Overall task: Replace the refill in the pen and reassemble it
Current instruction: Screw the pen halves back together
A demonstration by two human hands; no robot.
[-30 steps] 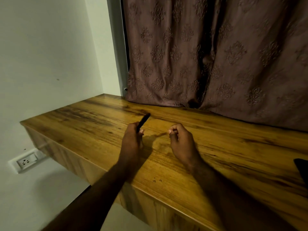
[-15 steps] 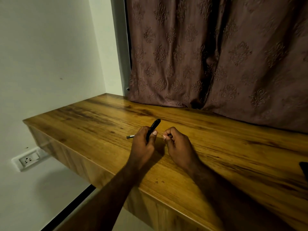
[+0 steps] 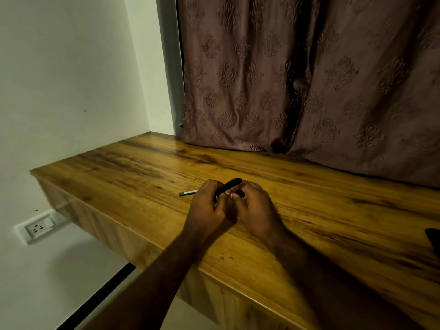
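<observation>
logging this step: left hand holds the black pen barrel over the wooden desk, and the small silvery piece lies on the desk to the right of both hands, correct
Not quite. In the head view the small silvery piece lies on the wooden desk to the left of both hands. The left hand does hold the black pen barrel, the right hand close beside.

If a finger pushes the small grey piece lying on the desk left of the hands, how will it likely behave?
The grey piece looks thin and short, so it is probably light and would slide easily on the glossy wooden desk. If it is round, it may roll; its cross-section is too small to tell. It lies flat, so it cannot tip.
</observation>
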